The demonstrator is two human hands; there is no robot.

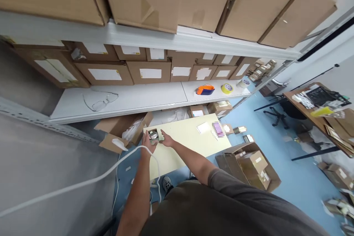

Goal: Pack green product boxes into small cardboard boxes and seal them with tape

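Note:
A small box sits at the left end of the pale yellow table, with a shiny, rounded metal item inside it. My left hand grips the box along its left and near sides. To the right of the box, my right hand has its thumb and fingers apart and holds nothing. A narrow gap seems to separate its fingertips from the box. A white card and a blurred-out purple item lie toward the table's right end.
A white cable crosses in front of my left forearm. The shelf above carries eyeglasses, an orange-and-blue item, tape rolls and labelled cartons. Open cartons stand left and right of the table.

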